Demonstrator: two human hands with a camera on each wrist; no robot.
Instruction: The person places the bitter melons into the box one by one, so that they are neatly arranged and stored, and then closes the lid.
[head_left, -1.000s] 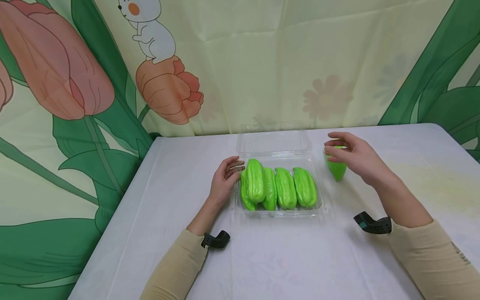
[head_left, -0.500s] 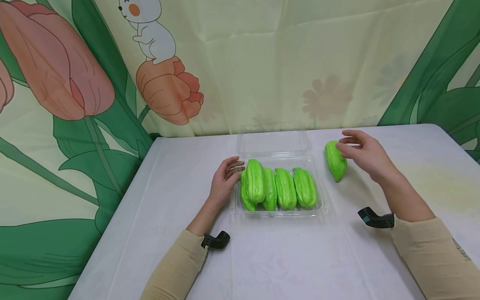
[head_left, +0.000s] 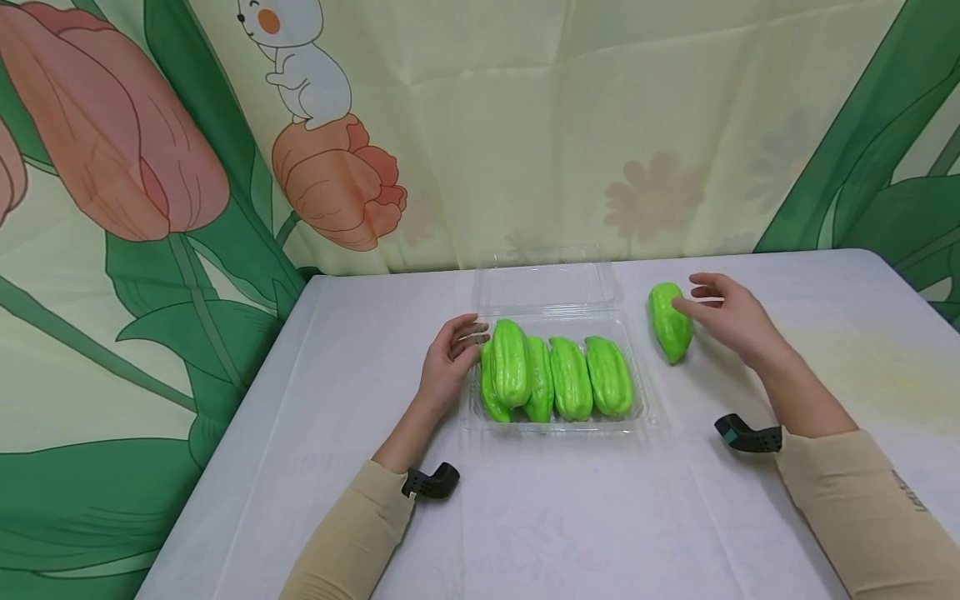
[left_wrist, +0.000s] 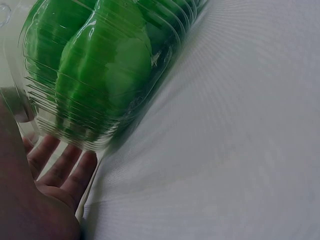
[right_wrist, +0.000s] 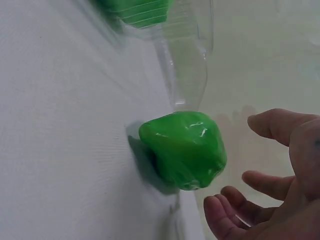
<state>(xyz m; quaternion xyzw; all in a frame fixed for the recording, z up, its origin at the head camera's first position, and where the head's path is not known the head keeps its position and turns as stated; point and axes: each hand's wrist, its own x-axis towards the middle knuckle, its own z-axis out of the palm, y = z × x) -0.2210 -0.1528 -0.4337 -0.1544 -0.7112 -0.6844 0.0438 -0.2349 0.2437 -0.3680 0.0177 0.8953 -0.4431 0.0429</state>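
Observation:
In the head view, several glossy green peppers (head_left: 572, 379) sit in a clear plastic clamshell box (head_left: 557, 423), one of them lying on top of others at the left. My left hand (head_left: 450, 354) is at the box's left side, its fingers right at the ribbed wall; the left wrist view shows the fingertips (left_wrist: 89, 159) beside that wall. A single green pepper (head_left: 670, 323) lies on the table to the right of the box. Just right of it, my right hand (head_left: 731, 318) holds nothing, its fingers loosely bent, and a gap shows between hand and pepper in the right wrist view.
The clear lid (head_left: 546, 285) of the box is hinged back toward the curtain. A white cloth covers the table (head_left: 555, 517). Behind its far edge hangs a printed curtain (head_left: 510, 125) with tulips and a cartoon animal.
My right hand has moved right, off the single pepper that it partly covered, and has lowered slightly. The left hand, box and peppers in it stay put.

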